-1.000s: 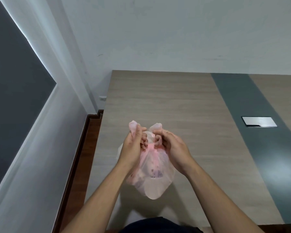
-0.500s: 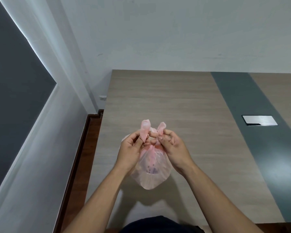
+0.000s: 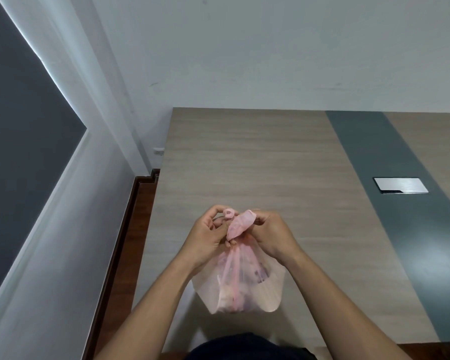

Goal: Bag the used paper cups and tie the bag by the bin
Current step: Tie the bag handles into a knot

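A thin pink plastic bag hangs above the near part of the wooden table. Crumpled paper cups show faintly through its film. My left hand pinches one bag handle, whose rolled end pokes up by my fingers. My right hand grips the other handle, a wider pink flap crossing toward the left hand. The two handles meet in a twist at the bag's neck between my hands. No bin is in view.
A grey strip runs down the table with a metal cable hatch set into it. White walls stand behind and to the left, with a dark panel far left and a brown floor gap beside the table.
Both hands have shifted the handles: the two ends, upright and apart before, now cross over each other at the neck. The bag hangs slightly lower and more stretched.
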